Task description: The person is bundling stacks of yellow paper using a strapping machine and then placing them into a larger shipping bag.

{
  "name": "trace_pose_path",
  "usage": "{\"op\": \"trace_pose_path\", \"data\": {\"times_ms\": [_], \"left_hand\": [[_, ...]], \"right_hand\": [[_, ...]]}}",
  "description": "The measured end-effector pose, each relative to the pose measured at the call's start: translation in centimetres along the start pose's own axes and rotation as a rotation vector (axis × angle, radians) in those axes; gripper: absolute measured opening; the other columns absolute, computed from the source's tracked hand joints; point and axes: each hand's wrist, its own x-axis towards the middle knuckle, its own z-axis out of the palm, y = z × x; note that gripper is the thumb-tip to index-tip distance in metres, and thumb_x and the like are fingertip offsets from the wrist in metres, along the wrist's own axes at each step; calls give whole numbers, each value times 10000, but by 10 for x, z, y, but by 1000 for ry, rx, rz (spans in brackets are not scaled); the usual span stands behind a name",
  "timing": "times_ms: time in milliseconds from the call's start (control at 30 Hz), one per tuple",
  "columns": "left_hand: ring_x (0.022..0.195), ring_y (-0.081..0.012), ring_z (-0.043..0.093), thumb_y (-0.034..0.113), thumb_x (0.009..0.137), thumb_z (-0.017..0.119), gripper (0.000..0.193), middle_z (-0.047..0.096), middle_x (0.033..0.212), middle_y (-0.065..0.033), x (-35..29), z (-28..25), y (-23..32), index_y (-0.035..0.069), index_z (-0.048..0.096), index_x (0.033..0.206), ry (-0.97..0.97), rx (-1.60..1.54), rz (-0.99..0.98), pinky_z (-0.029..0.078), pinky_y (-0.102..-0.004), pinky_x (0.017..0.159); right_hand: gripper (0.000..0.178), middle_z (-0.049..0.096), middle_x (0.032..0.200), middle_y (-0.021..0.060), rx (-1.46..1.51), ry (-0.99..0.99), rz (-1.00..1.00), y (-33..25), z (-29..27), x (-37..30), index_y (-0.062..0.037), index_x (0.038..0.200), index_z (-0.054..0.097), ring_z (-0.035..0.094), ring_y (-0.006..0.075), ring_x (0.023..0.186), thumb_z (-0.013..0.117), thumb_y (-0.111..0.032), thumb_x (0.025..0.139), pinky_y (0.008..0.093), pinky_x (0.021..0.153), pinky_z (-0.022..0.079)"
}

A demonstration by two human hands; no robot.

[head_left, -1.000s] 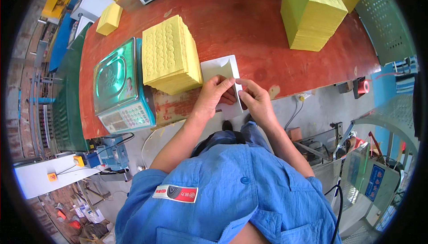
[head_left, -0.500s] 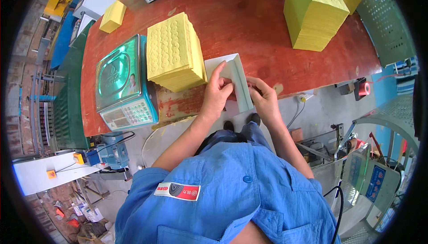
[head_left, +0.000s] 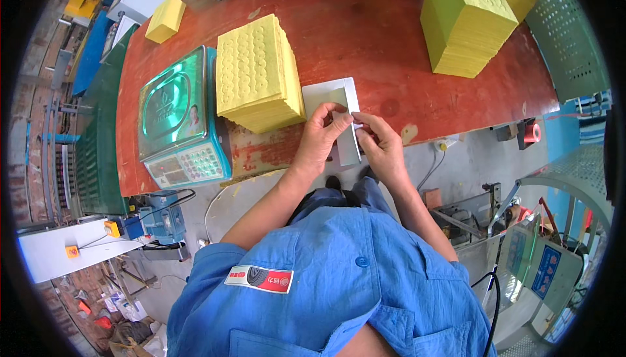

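A small white folded box or tray point(head_left: 330, 88) lies at the front edge of the red table, part of it reaching past the edge. My left hand point(head_left: 321, 140) is bent over its inner side, thumb and forefinger pinching near the upright wall. From the other side my right hand point(head_left: 385, 148) pinches the rim of the same wall, and the fingertips of both hands nearly meet. Anything small between them is hidden. Just left of the box stands a tall stack of yellow embossed paper sheets point(head_left: 251, 63). Beside that stack is a teal weighing scale point(head_left: 173, 112).
The worn red table point(head_left: 352, 37) spans the view ahead. More yellow paper stacks stand at its far right point(head_left: 466, 31), and a small yellow block point(head_left: 165, 19) at its far left. A perforated metal guard point(head_left: 566, 37) borders the right end. A blue motor point(head_left: 163, 220) is below left.
My left forefinger, stretched along the box before, has curled in. Both hands' fingertips have come together at the wall's rim. The view has shifted slightly.
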Motion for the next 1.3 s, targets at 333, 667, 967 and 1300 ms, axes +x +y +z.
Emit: {"op": "trace_pose_path", "data": {"times_ms": [333,667,967,1300], "left_hand": [[849,-96,548,225,880,735,322,586,944,-36,1,0,-1,51,558,1085,10,-4,22,461,-232,742],[800,-69,548,169,901,694,161,612,878,6,-1,-3,-7,49,623,981,10,-12,0,459,-222,734],[732,-45,539,129,934,624,107,617,798,29,-6,-9,-16,32,663,912,85,212,64,459,-219,676],[807,-76,550,3,926,547,307,622,903,-15,-7,-16,-21,31,567,1231,18,343,130,460,-227,741]], "right_hand": [[305,641,1007,104,3,6,-5,3,-1,0,-7,1189,628,634,154,847,566,-18,891,286,736,522],[307,637,1056,104,101,-21,12,14,-14,2,15,1206,605,628,155,913,550,-10,906,280,829,507],[276,655,1017,147,-310,123,-168,-12,-24,-5,1,1169,614,657,194,869,622,-47,897,298,761,527],[156,588,615,74,-417,245,-10,-5,-4,3,33,794,622,505,108,579,700,-98,829,303,551,432]]}}
